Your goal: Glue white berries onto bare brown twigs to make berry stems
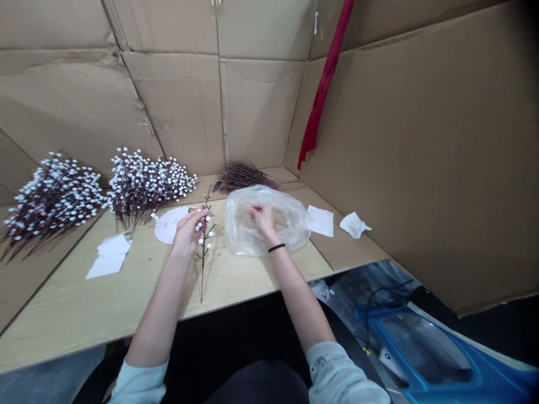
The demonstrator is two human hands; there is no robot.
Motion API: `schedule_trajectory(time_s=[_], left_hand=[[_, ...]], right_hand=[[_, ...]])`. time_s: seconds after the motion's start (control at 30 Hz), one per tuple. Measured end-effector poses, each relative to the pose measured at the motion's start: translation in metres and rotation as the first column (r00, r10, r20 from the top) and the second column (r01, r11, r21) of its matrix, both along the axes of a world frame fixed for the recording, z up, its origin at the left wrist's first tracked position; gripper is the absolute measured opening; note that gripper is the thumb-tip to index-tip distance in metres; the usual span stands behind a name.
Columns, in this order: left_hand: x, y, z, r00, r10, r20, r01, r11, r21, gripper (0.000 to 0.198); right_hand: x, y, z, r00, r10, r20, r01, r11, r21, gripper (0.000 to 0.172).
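My left hand [190,229] is closed around a brown artificial berry stem [204,261], held roughly upright with its bare end towards me. A few white berries sit on its side twigs; some twigs have none. Inside the mouth of a clear plastic bag [240,241] is my right hand [261,217], fingers pinched together. Whatever they may hold is too small to make out, and the bag's contents are unclear. A white round sheet or dish [166,226] lies just behind my left hand.
Two heaps of white-berried stems, one far left [63,196] and one beside it [145,182], lie at the back. Bare brown stems [242,177] are piled behind the bag. White papers [110,255] and a crumpled tissue [354,224] lie around. Cardboard walls [400,140] enclose the table; a red ribbon [326,84] hangs right.
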State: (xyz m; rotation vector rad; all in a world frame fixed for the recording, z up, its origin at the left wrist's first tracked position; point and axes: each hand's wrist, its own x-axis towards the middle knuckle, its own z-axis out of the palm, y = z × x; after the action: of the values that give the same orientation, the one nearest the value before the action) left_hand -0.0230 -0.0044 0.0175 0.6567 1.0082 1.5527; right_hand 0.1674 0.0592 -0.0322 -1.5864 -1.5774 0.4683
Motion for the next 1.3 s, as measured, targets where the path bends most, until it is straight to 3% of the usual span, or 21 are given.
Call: schedule_trajectory(time_s=[0.07, 0.17, 0.37, 0.47, 0.53, 0.7, 0.83, 1.3], left_hand=[[0.0, 0.0, 0.0, 1.0, -0.011, 0.003, 0.011, 1.0, 0.002, 0.028], [0.0, -0.001, 0.0, 1.0, -0.016, 0.0, 0.016, 1.0, 0.008, 0.028], [-0.001, -0.001, 0.0, 0.999, -0.031, -0.021, 0.031, 1.0, 0.001, 0.031], [0.0, -0.002, 0.001, 0.999, -0.044, -0.009, 0.044, 0.999, 0.002, 0.03], [0.0, -0.002, 0.001, 0.999, -0.047, -0.006, 0.047, 0.999, 0.006, 0.029], [0.0, -0.002, 0.001, 0.999, -0.052, 0.005, 0.052, 0.999, 0.013, 0.029], [0.001, -0.002, 0.0, 0.999, -0.046, 0.017, 0.046, 0.999, 0.008, 0.03], [0.002, -0.003, 0.001, 0.999, -0.053, 0.0, 0.053, 0.999, -0.006, 0.026]], right_hand=[[0.009, 0.005, -0.006, 0.996, -0.047, -0.072, 0.046, 0.999, -0.011, 0.028], [0.018, 0.008, -0.011, 0.998, -0.06, -0.005, 0.06, 0.998, -0.024, 0.027], [0.004, -0.008, -0.007, 0.933, 0.231, 0.275, -0.22, 0.973, -0.071, 0.02], [-0.017, -0.021, -0.005, 0.888, 0.233, 0.397, -0.223, 0.972, -0.071, 0.025], [-0.032, -0.029, -0.005, 0.844, 0.173, 0.508, -0.172, 0.984, -0.049, 0.029], [-0.053, -0.038, -0.006, 0.613, 0.068, 0.787, -0.077, 0.997, -0.026, 0.034], [-0.052, -0.038, -0.005, 0.564, 0.098, 0.82, -0.107, 0.993, -0.045, 0.036], [-0.05, -0.039, -0.002, 0.569, 0.175, 0.803, -0.148, 0.983, -0.11, 0.037]])
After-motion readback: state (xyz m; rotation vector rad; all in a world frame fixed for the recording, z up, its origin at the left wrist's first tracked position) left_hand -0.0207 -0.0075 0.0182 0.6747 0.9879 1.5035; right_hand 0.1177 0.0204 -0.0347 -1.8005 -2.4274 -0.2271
